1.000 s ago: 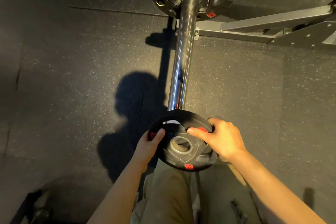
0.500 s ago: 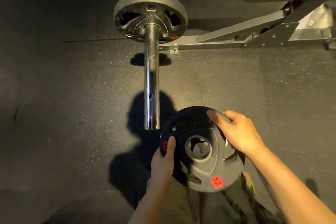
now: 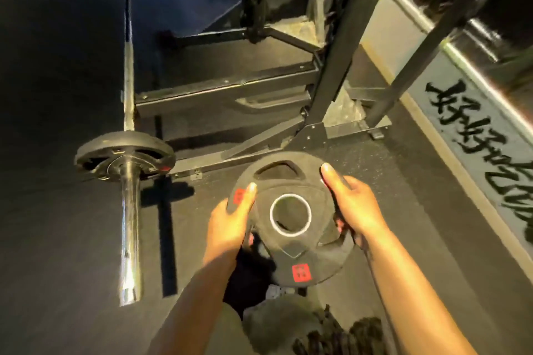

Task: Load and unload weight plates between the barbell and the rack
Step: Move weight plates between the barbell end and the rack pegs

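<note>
Plate: round black rubber weight plate with red labels, held flat between both hands, off the bar.
Left hand: fingers curled round its left rim.
Right hand: fingers wrapped round its right rim.
Barbell: chrome barbell sleeve left of the fingers, carrying one black plate.

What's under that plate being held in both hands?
Below the held plate lie dark rubber floor and the person's shoe, glimpsed at its lower edge. Through its centre hole only darkness shows; the rest is covered.

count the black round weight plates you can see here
2: one black round weight plate held by both hands, clear of the bar; one on the chrome barbell sleeve. Others may be hidden.
</note>
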`<state>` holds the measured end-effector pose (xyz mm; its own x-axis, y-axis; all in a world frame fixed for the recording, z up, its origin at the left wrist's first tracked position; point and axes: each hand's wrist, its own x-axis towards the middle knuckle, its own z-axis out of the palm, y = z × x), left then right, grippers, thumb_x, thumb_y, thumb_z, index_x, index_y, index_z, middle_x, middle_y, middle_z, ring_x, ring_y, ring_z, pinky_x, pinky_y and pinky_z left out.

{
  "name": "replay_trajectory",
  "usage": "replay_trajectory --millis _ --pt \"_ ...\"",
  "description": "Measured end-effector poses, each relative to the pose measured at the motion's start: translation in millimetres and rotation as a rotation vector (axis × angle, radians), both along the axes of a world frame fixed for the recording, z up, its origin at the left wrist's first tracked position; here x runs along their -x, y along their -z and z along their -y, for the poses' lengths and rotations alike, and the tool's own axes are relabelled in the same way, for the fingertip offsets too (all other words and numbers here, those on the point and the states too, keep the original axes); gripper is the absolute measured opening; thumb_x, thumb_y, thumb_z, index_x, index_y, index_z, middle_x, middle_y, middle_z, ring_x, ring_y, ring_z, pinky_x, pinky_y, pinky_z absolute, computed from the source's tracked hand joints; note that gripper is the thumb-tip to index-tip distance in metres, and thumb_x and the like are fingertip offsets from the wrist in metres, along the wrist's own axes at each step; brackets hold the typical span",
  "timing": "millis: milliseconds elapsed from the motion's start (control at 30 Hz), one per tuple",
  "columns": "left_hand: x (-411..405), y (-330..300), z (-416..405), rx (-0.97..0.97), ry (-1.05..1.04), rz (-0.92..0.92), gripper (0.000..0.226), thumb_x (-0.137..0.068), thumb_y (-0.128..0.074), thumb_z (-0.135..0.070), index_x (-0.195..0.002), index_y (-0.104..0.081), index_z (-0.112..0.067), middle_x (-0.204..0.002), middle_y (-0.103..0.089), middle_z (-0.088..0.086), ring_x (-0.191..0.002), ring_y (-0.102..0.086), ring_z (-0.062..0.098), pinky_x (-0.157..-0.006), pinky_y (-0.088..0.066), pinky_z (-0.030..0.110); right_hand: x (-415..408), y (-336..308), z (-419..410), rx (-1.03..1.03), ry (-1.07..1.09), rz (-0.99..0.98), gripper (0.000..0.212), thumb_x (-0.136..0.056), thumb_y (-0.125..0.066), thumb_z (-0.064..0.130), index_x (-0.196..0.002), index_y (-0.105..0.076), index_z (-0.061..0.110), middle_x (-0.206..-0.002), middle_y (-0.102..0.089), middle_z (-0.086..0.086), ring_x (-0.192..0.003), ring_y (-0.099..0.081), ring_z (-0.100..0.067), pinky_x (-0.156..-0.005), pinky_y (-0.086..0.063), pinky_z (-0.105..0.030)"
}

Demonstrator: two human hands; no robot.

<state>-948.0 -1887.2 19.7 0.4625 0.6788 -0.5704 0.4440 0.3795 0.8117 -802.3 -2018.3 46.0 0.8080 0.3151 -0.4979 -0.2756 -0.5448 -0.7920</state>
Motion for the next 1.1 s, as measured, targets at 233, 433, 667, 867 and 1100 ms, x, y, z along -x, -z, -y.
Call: replay_trajectory --millis 233,433,667,867,1100 --pt "-115 -88 44 -0.145 0.185 0.192 0.036 -0.083 -0.062 -0.058 -0.085 -0.073 -0.024 -0.078 -0.074 -0.002 -0.067 -0.069 0.011 -0.058 -0.056 0.028 -78 -96 73 -0.147 0.224 0.156 0.064 -0.078 -0.062 0.065 -0.083 -0.064 0.001 -0.057 -0.057 -0.008 -0.041 -0.047 -0.020 -0.043 -0.036 -0.029" --pt "-235 -142 83 -0.344 0.427 0.335 0.030 -0.084 -0.060 -0.057 -0.080 -0.066 -0.028 -0.075 -0.063 -0.015 -0.070 -0.055 -0.005 -0.060 -0.039 0.013 -134 -152 137 -0.291 0.500 0.269 0.048 -0.080 -0.063 0.061 -0.066 -0.058 0.015 -0.052 -0.052 -0.005 -0.041 -0.042 -0.017 -0.043 -0.032 -0.027" --pt "-381 -172 156 -0.333 0.697 0.557 0.049 -0.085 -0.061 -0.053 -0.095 -0.070 -0.006 -0.084 -0.071 0.010 -0.051 -0.060 0.000 -0.042 -0.040 0.006 -225 -185 213 -0.301 0.763 0.463 0.049 -0.081 -0.063 0.059 -0.064 -0.053 0.014 -0.052 -0.053 -0.003 -0.037 -0.041 -0.013 -0.041 -0.034 -0.023" --pt "-520 -207 190 -0.360 0.800 0.643 0.046 -0.083 -0.059 -0.057 -0.079 -0.070 -0.013 -0.071 -0.069 -0.001 -0.067 -0.063 0.011 -0.056 -0.044 0.016 -340 -207 246 -0.304 0.938 0.573 0.053 -0.074 -0.067 0.064 -0.073 -0.062 0.012 -0.063 -0.059 -0.010 -0.051 -0.050 -0.016 -0.054 -0.040 -0.030" --pt "-630 -231 216 -0.401 0.822 0.651 0.051 -0.081 -0.060 -0.059 -0.082 -0.068 -0.009 -0.079 -0.070 0.007 -0.076 -0.064 0.017 -0.065 -0.046 0.024 -440 -220 268 -0.380 0.987 0.601 0.057 -0.068 -0.067 0.069 -0.072 -0.054 0.014 -0.059 -0.050 -0.012 -0.046 -0.043 -0.019 -0.046 -0.036 -0.028"
